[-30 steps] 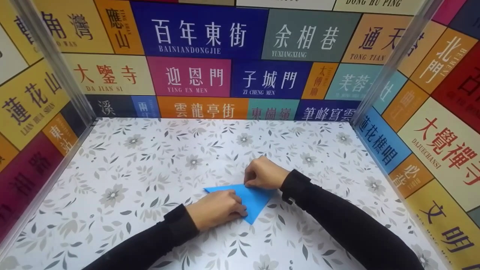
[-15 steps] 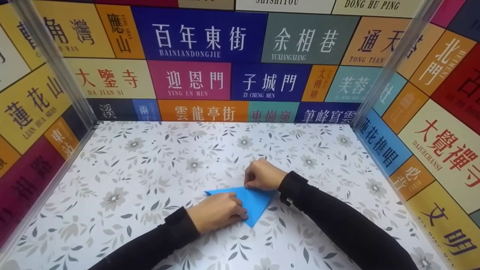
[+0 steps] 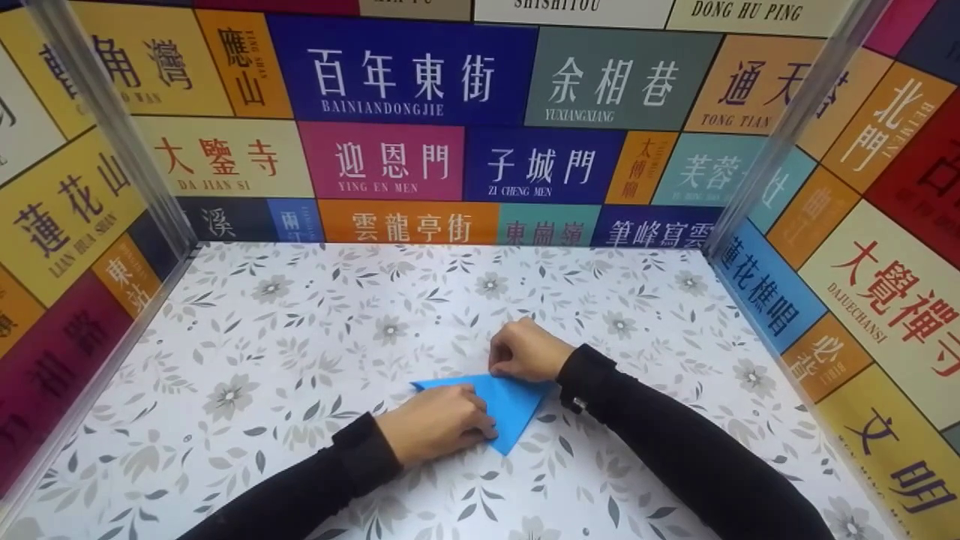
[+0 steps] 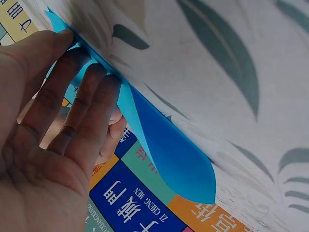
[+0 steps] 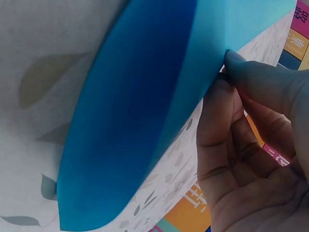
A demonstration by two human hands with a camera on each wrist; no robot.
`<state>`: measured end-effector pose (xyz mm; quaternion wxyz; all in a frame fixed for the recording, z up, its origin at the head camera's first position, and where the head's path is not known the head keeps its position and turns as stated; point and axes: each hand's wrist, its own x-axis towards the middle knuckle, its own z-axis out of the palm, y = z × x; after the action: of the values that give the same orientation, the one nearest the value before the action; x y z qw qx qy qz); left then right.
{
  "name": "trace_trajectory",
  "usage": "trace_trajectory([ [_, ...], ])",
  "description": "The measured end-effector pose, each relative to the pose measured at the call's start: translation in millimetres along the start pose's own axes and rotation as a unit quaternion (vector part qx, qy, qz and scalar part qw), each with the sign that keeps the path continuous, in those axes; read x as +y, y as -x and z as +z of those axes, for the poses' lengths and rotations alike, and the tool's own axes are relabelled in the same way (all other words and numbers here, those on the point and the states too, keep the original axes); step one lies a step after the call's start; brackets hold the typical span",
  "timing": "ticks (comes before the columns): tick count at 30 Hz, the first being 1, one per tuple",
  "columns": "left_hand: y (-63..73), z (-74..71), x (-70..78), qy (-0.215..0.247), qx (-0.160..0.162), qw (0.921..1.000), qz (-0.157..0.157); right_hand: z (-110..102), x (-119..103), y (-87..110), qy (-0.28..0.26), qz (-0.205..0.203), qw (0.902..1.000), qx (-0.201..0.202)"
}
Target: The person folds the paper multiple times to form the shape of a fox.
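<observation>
A sheet of bright blue paper (image 3: 516, 411), folded into a triangular shape, lies on the patterned tabletop. My left hand (image 3: 439, 424) rests across its left part, and in the left wrist view the fingertips (image 4: 112, 79) press down on the paper. At the far edge, my right hand (image 3: 529, 351) pinches the paper between thumb and index finger, as the right wrist view shows with the thumb (image 5: 236, 60) on top. Seen low from both wrists, the fold bulges up in a rounded, hollow loop. The left hand hides part of the sheet.
White table covering (image 3: 300, 330) with grey flowers and leaves lies under the paper. Colourful panels with printed characters stand as a back wall (image 3: 397, 67) and side walls, with clear strips (image 3: 120, 142) at the corners. Black sleeves (image 3: 315, 487) cover both forearms.
The hands and the paper keep the same places relative to each other. The whole head view has shifted slightly downward in the frame.
</observation>
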<state>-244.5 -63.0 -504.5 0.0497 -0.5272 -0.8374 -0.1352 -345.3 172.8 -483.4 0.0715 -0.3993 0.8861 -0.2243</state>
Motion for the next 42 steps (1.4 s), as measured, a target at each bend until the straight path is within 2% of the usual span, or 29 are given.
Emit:
trace_trajectory([
  [5, 1.3, -0.9, 0.9, 0.003, -0.012, 0.9998, -0.018, 3.0, 0.0, -1.4, 0.002, 0.003, 1.0, 0.009],
  [13, 1.1, -0.8, 0.8, 0.003, -0.017, 0.9996, -0.024, 5.4, -1.0, -0.1, -0.005, 0.025, 0.9994, 0.024],
  [22, 2.0, 0.7, 0.6, 0.005, -0.007, 0.9999, -0.015, 7.7, 0.5, 0.8, -0.01, 0.057, 0.9981, 0.023],
  [32, -0.4, 0.8, -4.0, -0.001, -0.003, 1.0, -0.001, 1.7, 0.1, 1.0, 0.001, 0.057, 0.9981, 0.026],
  [42, 0.3, 1.7, -2.0, 0.007, -0.005, 0.9999, -0.009, 4.1, 1.7, 2.7, -0.006, 0.084, 0.9959, 0.033],
])
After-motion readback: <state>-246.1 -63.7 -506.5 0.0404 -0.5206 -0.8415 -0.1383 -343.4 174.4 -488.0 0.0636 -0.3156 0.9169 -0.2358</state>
